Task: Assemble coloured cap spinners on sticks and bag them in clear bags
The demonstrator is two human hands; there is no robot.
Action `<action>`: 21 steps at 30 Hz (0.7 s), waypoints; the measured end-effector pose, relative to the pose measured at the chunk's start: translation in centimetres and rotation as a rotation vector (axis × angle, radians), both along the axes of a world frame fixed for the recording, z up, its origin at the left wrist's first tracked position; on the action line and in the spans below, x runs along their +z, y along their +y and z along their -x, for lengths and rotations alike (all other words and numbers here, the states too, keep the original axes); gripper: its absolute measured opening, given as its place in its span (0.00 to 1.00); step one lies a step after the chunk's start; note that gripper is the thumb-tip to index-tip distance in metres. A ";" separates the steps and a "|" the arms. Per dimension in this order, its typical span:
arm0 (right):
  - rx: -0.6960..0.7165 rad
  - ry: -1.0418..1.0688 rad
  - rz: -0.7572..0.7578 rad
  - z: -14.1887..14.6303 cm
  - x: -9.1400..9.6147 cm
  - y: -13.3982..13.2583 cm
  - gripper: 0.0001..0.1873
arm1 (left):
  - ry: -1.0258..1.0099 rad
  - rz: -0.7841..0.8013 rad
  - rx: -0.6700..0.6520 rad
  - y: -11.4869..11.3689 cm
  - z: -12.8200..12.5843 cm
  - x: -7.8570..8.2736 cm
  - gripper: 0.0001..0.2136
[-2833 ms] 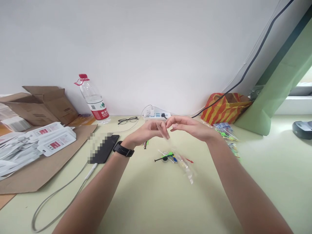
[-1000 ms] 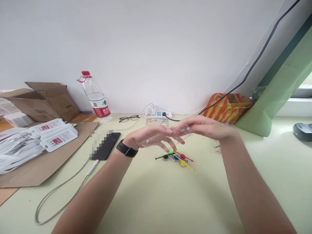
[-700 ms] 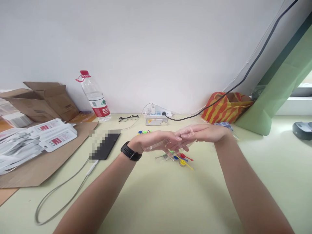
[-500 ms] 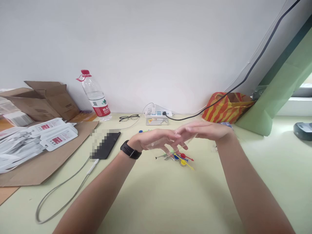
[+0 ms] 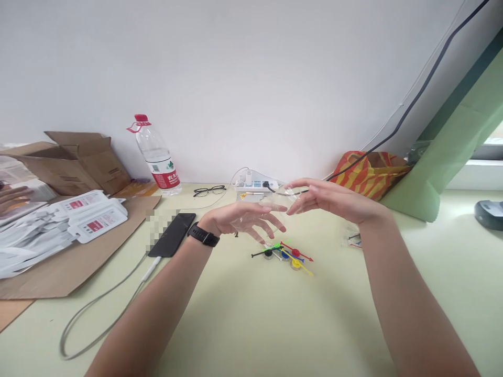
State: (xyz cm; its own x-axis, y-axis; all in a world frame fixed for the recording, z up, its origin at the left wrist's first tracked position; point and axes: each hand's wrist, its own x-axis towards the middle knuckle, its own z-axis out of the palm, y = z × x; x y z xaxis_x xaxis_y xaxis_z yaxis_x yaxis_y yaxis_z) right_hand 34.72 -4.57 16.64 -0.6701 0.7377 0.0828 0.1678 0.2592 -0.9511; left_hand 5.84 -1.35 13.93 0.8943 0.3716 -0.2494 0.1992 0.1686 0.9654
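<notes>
My left hand (image 5: 251, 217), with a black watch on its wrist, has thin clear plastic film (image 5: 242, 223) between thumb and spread fingers. To its right, my right hand (image 5: 328, 199) pinches clear film (image 5: 291, 191) at its fingertips; whether both pieces belong to one bag I cannot tell. The hands are slightly apart above the table. Beneath them lies a loose cluster of small plastic arrow spinners on round bases, among them a red spinner (image 5: 295, 252), a yellow spinner (image 5: 296, 264) and a black spinner (image 5: 268, 254).
Left are a phone (image 5: 173, 235) with a cable, a bottle (image 5: 159, 157), glasses (image 5: 209, 191), white packages (image 5: 94, 225) and a carton (image 5: 78, 162). Another person's hand (image 5: 13, 200) shows at the left edge. A power strip (image 5: 255, 184), striped bag (image 5: 361, 173) and clear packet (image 5: 351, 238) lie behind.
My hands have drawn apart, the left to the left and the right up and to the right. More spinners show below. Another person's hand has appeared at the left edge.
</notes>
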 end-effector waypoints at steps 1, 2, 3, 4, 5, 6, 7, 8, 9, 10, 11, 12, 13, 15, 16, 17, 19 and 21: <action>-0.033 -0.054 -0.019 0.0 0.0 0.0 0.28 | -0.002 0.006 0.005 0.2 0.2 -0.2 0.27; -0.060 -0.109 -0.039 0.1 -0.1 0.0 0.30 | -0.005 0.014 0.010 0.4 0.4 -0.3 0.27; -0.074 -0.156 -0.054 0.2 -0.2 0.0 0.32 | -0.011 0.024 0.016 0.6 0.5 -0.5 0.27; -0.072 -0.186 -0.061 0.4 -0.3 0.1 0.31 | -0.018 0.037 0.021 0.7 0.6 -0.7 0.27; -0.056 -0.193 -0.065 0.6 -0.4 0.2 0.29 | -0.029 0.051 0.023 0.8 0.6 -0.9 0.27; -0.035 -0.184 -0.070 0.9 -0.5 0.2 0.25 | -0.041 0.065 0.024 0.9 0.5 -1.1 0.26; -0.014 -0.166 -0.079 1.2 -0.6 0.3 0.22 | -0.054 0.077 0.022 0.9 0.5 -1.3 0.26; 0.002 -0.143 -0.091 1.6 -0.6 0.4 0.20 | -0.065 0.087 0.019 1.0 0.4 -1.4 0.25; 0.011 -0.119 -0.103 1.9 -0.6 0.4 0.19 | -0.075 0.096 0.014 1.0 0.3 -1.6 0.25; 0.013 -0.094 -0.109 2.2 -0.6 0.5 0.20 | -0.085 0.104 0.012 1.0 0.2 -1.7 0.24; 0.009 -0.068 -0.106 2.5 -0.7 0.5 0.20 | -0.095 0.111 0.010 1.0 0.1 -1.7 0.24; 0.005 -0.043 -0.093 2.6 -0.7 0.5 0.21 | -0.105 0.118 0.010 1.1 0.0 -1.8 0.24; -0.001 -0.022 -0.071 2.7 -0.7 0.5 0.22 | -0.115 0.125 0.008 1.1 0.0 -1.8 0.24; -0.008 0.008 -0.016 2.7 -0.8 0.5 0.24 | -0.124 0.133 0.000 1.2 0.0 -1.7 0.25; -0.007 0.015 0.011 2.6 -0.8 0.5 0.25 | -0.122 0.133 -0.005 1.2 0.0 -1.7 0.25; 0.000 0.017 0.033 2.5 -0.8 0.5 0.25 | -0.117 0.131 -0.008 1.2 0.1 -1.6 0.26; 0.031 0.006 0.059 2.3 -0.8 0.4 0.25 | -0.106 0.121 -0.009 1.1 0.1 -1.4 0.27; 0.078 -0.035 0.068 2.1 -0.9 0.4 0.24 | -0.096 0.111 -0.010 0.8 0.0 -1.2 0.26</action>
